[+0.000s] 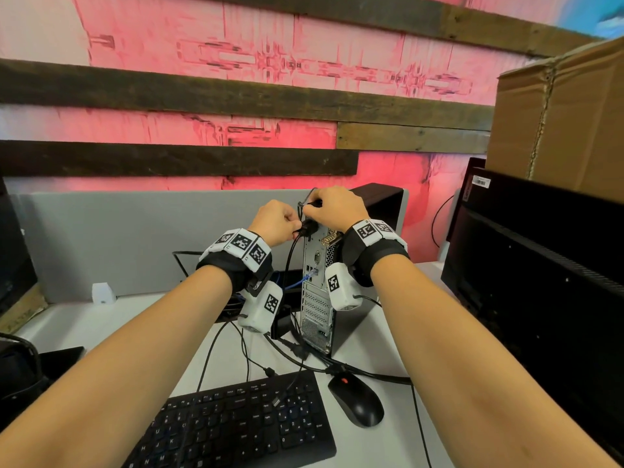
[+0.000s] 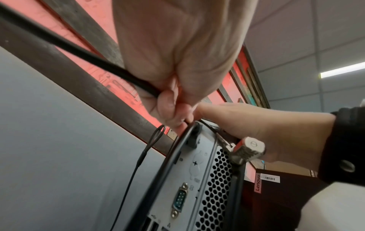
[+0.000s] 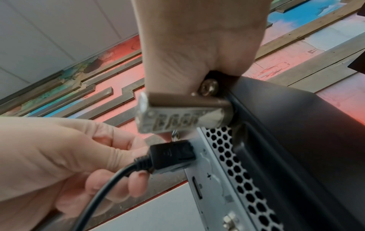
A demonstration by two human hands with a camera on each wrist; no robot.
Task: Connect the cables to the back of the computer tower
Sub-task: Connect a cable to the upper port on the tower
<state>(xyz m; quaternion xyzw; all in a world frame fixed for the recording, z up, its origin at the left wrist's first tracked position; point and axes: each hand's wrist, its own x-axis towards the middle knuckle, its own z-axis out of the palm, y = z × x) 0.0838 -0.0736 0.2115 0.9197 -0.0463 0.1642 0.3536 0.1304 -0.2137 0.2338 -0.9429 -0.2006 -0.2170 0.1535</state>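
Observation:
The computer tower [image 1: 317,298] stands upright on the white desk, its silver rear panel [image 3: 215,187] facing me. My left hand [image 1: 294,228] grips a black cable plug [image 3: 171,156], which sits against the top of the rear panel; its black cable [image 1: 290,255] drops toward the desk. My right hand [image 1: 312,206] curls over the tower's top rear edge, just above the plug. A silver combination lock [image 3: 173,115] juts out under the right hand. A blue cable [image 1: 302,280] is plugged in halfway down the panel.
A black keyboard [image 1: 243,423] and mouse [image 1: 356,398] lie in front of the tower among several loose black cables [image 1: 304,359]. A black monitor [image 1: 540,265] and a cardboard box [image 1: 567,123] stand on the right. A grey partition [image 1: 135,238] runs behind the desk.

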